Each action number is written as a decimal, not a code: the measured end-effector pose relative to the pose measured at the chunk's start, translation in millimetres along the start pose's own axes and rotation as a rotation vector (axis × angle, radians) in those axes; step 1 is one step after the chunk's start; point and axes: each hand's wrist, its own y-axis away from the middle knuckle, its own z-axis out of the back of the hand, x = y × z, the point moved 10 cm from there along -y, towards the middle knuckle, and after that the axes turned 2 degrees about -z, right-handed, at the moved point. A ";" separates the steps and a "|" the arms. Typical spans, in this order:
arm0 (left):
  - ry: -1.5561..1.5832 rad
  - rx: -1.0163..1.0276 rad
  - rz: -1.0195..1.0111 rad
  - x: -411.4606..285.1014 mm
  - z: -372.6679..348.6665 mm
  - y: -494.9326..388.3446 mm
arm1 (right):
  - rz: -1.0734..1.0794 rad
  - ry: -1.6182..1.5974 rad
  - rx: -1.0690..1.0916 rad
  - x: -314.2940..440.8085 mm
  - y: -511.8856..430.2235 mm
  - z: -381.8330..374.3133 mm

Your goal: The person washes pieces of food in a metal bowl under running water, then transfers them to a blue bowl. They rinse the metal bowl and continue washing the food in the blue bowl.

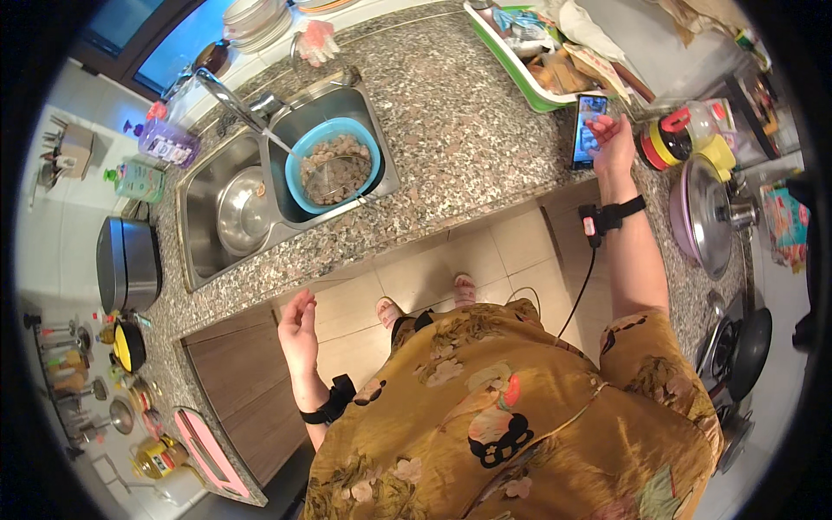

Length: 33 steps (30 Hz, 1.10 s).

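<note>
My right hand (610, 144) is over the right side of a smartphone (588, 133) with a lit screen, fingers apart; whether it touches the phone I cannot tell. Near the counter's front edge hangs my left hand (298, 333), empty, its fingers loosely bent. In the right sink bowl, a light-blue plastic basin (292, 175) holds brownish-pink chunks of food (338, 151) with a wire strainer (330, 179) on them. The chrome faucet (224, 94) points towards the basin. A round metal bowl (244, 214) lies in the left sink bowl.
At the back right stands a green-and-white tray (520, 84) full of packets. Jars (664, 140) and a lidded pot (707, 214) are at the right, a black pan (753, 354) beyond. Soap bottles (168, 143) and a dark bin (130, 265) stand left of the sink.
</note>
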 end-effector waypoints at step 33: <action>-0.146 -0.126 -0.046 -6.7 118.2 -57.2 | 0.171 0.929 0.914 -120.4 233.8 -252.0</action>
